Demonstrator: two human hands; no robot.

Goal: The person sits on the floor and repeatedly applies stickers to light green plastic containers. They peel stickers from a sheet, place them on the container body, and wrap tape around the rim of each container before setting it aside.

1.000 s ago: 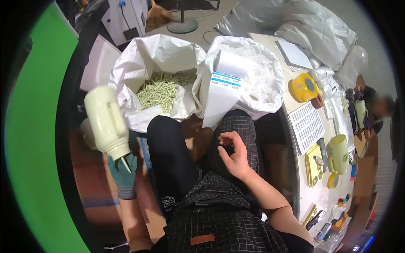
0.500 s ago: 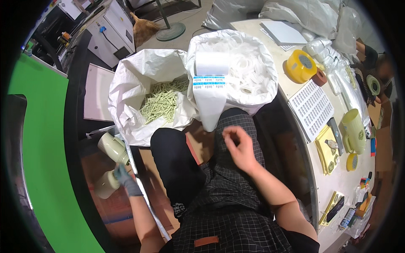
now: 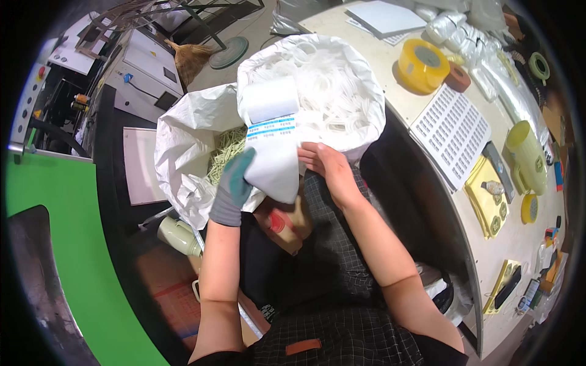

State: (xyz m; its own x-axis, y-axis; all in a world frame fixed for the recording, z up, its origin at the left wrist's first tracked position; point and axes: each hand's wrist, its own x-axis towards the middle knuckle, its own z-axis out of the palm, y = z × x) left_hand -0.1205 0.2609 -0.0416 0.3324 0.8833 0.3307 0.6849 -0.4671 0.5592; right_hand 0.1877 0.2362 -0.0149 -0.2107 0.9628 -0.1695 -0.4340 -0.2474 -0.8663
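The bright view bends toward black edges.

Workroom, seen up close: a label strip (image 3: 276, 174) and the gloved left hand (image 3: 234, 180) hide some pale green sticks (image 3: 227, 152); print on a white sheet (image 3: 452, 135) defies reading, and the frame's lower edge crops a green panel (image 3: 67, 183).

From head height, one wide fisheye view looks down and forward, close above a broad black, white-checked cloth apron (image 3: 342, 311).
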